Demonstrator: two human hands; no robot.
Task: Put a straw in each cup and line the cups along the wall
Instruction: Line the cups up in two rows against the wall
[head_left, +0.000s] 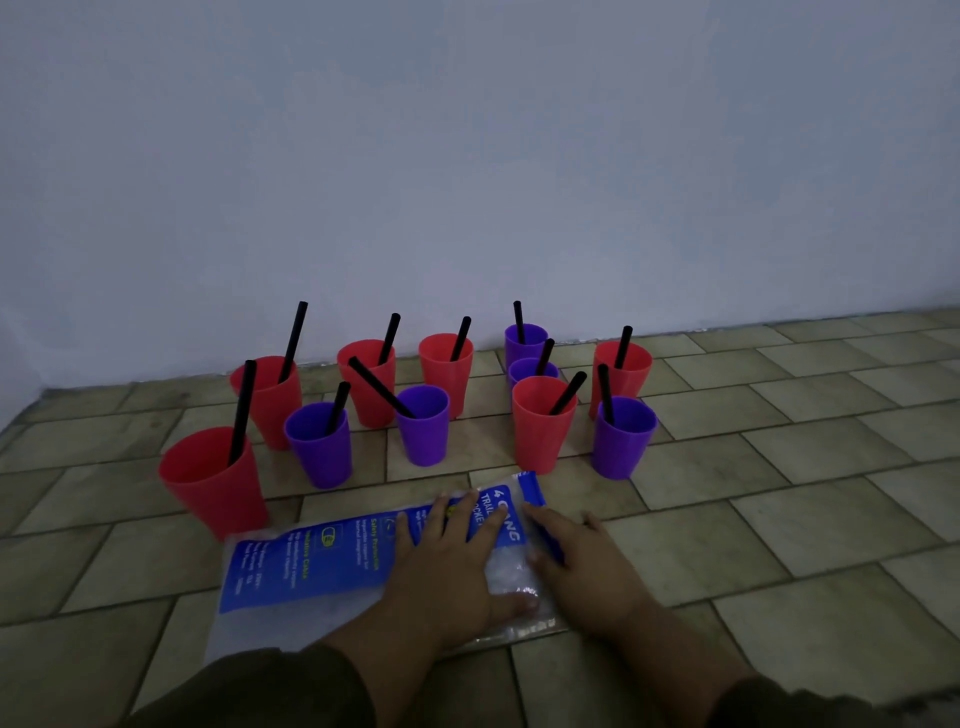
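Several red and purple cups stand on the tiled floor near the wall, each with a black straw in it. The nearest red cup (210, 475) is at the front left; a purple cup (623, 436) stands at the front right. They form a loose cluster of about two rows, not one line. A clear plastic bag with a blue label (311, 566) lies flat on the floor in front of the cups. My left hand (452, 566) rests flat on the bag with straight fingers. My right hand (587, 566) lies flat at the bag's right edge, fingers spread.
A pale wall (467, 182) runs behind the cups and meets the tiled floor (779, 519). A corner shows at the far left. Bare tiles stretch to the right of the cups and in front of the bag.
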